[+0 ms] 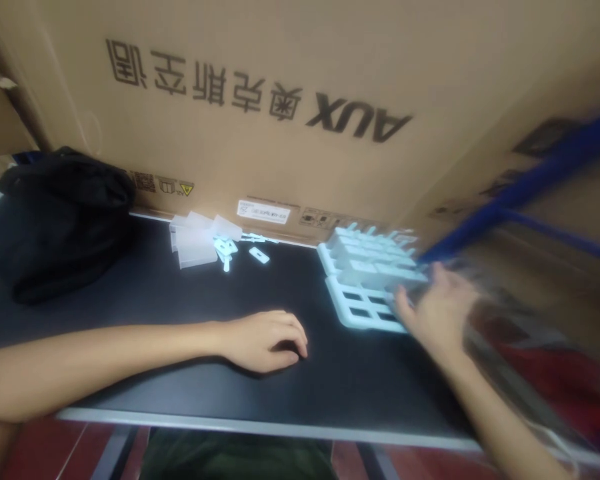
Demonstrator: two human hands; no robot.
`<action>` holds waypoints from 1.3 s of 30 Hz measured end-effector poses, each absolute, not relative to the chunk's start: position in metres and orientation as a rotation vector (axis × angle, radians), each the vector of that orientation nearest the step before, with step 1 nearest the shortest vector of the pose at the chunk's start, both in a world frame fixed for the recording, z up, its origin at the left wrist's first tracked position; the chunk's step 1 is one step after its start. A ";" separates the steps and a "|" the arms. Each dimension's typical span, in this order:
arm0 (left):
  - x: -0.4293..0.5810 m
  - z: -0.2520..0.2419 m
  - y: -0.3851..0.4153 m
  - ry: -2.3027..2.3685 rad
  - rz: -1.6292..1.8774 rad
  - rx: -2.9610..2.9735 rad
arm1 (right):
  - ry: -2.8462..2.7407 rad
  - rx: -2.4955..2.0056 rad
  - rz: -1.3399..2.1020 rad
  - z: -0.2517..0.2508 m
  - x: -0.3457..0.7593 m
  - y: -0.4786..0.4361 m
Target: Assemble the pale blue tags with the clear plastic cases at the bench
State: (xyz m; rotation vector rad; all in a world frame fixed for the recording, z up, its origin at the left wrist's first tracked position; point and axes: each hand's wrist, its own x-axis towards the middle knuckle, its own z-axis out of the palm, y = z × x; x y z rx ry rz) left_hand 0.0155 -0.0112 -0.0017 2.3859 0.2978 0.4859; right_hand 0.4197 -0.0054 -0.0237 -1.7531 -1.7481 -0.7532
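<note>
Where the blurred right hand (pixel 443 310) overlaps the rack (pixel 364 283), contact is unclear.

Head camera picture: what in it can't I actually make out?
All in the head view:
Right hand: motion blur hides whether it holds anything.
Light-blue rack: the right hand covers part of its right side.
White label: print too small to read.
Black fabric bundle: its folds hide any contents.
</note>
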 end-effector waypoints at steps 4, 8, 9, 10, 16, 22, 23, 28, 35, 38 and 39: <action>0.016 0.000 -0.011 0.305 0.474 2.384 | -1.828 -1.599 -0.826 -0.014 0.397 -0.011; 0.015 0.001 -0.012 0.301 0.471 2.379 | -1.933 -1.536 -0.790 -0.017 0.391 -0.006; 0.015 0.001 -0.012 0.302 0.470 2.380 | -1.947 -1.537 -0.791 -0.018 0.392 -0.005; 0.015 0.001 -0.012 0.305 0.468 2.382 | -1.951 -1.544 -0.798 -0.019 0.393 -0.004; 0.014 0.001 -0.011 0.291 0.470 2.399 | -1.947 -1.567 -0.863 -0.020 0.397 -0.003; 0.015 0.001 -0.015 0.279 0.524 2.426 | -1.972 -1.569 -0.908 -0.019 0.394 -0.002; 0.014 0.001 -0.014 0.282 0.532 2.467 | -1.967 -1.569 -0.911 -0.019 0.393 -0.002; -0.016 0.013 0.017 0.567 0.550 3.027 | -1.943 -1.623 -0.878 -0.018 0.390 -0.005; -0.104 0.030 0.053 1.699 0.543 3.156 | -1.793 -1.553 -0.860 0.008 0.359 -0.012; -0.116 0.031 0.052 1.733 0.436 3.144 | -2.147 -1.264 -0.664 0.024 0.307 0.004; -0.114 0.031 0.051 1.699 0.422 3.141 | -2.263 -1.193 -0.594 0.027 0.286 0.013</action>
